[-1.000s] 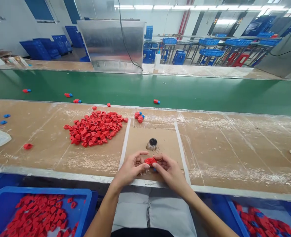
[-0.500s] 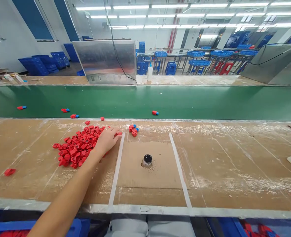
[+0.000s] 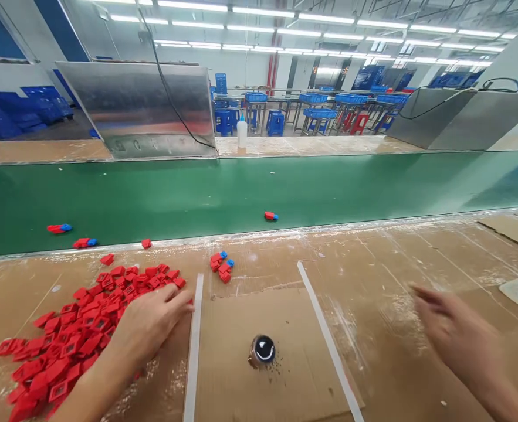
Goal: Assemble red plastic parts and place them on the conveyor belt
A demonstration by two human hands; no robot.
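Red plastic parts (image 3: pixel 71 346) touching left grip (image 3: pixel 151 322), released, right grip (image 3: pixel 454 334) open, well apart

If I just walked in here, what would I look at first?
You'd probably spot the big heap of red plastic pieces on the brown bench first, with the left hand at its edge. Behind them runs a long green conveyor belt. In front, a small round jar sits on a cardboard square.

The right hand (image 3: pixel 456 334) is blurred and its arm runs off the lower edge, the left hand (image 3: pixel 151 322) and forearm hide part of the red pieces (image 3: pixel 78 334), and the specks (image 3: pixel 276 369) beside the jar (image 3: pixel 263 350) are too small to tell.
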